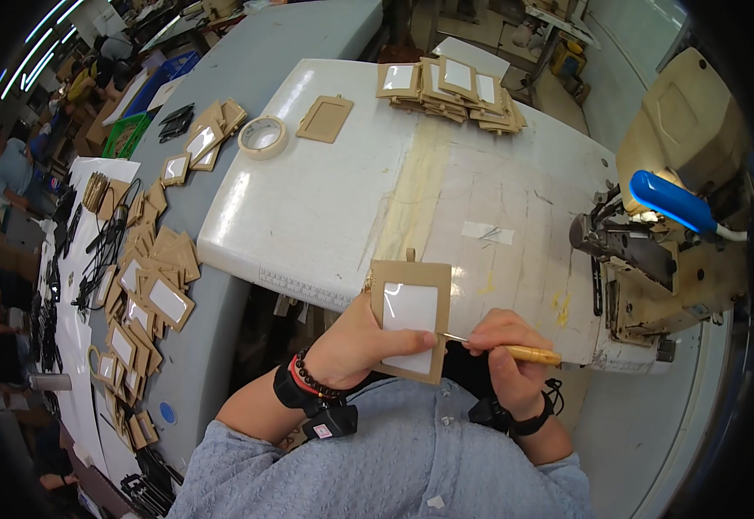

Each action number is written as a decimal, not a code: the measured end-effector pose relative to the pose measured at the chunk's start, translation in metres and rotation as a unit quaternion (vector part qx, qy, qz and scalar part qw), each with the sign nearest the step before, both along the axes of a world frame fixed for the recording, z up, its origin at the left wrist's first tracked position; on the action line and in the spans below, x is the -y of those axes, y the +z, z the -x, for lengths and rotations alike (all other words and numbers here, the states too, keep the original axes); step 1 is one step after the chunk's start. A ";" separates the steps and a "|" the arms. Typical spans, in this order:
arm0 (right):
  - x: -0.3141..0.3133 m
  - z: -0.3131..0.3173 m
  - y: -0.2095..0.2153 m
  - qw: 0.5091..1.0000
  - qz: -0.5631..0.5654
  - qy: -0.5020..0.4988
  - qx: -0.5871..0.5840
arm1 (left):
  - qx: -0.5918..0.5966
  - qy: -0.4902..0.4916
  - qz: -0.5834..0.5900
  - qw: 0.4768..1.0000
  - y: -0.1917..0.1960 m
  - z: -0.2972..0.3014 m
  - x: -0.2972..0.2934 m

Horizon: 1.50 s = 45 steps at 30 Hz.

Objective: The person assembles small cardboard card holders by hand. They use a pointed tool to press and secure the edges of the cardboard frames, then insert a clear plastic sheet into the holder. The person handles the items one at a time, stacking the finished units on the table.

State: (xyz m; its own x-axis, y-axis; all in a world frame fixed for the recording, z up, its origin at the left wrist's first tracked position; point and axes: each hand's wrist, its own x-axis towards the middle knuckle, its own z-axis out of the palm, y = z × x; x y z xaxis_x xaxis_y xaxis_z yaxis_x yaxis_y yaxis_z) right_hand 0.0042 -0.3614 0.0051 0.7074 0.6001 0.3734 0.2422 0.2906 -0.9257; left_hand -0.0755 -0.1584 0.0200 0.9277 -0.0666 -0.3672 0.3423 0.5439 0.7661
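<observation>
My left hand [361, 346] grips a tan leather card holder [410, 318] with a clear window, held upright over the near edge of the white sewing table [325, 199], thumb lying across the window. My right hand [508, 356] pinches a thin tool with a yellow wooden handle [531, 353]; its metal tip touches the holder's right edge. Both wrists carry black bands, and the left also has a bead bracelet.
A sewing machine [654, 251] with a blue lamp stands at the right. A stack of finished holders [455, 86] lies at the far edge, with a tape roll [263, 137] and a single holder [325, 118] nearby. Several more holders [147, 285] are strewn over the grey table on the left.
</observation>
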 end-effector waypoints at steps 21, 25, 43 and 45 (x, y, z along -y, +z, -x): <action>0.005 -0.006 0.017 0.975 0.017 -0.006 0.221 | -0.016 0.001 -0.002 1.000 0.001 -0.001 -0.003; 0.000 -0.006 0.017 0.975 0.019 -0.001 0.221 | -0.002 0.018 0.003 1.000 0.005 -0.001 -0.001; -0.002 -0.007 0.015 0.980 0.014 0.016 0.197 | -0.016 0.011 -0.004 1.000 0.004 0.001 -0.003; -0.002 -0.007 0.015 0.980 0.014 0.017 0.198 | -0.015 0.016 -0.008 1.000 0.006 0.001 -0.003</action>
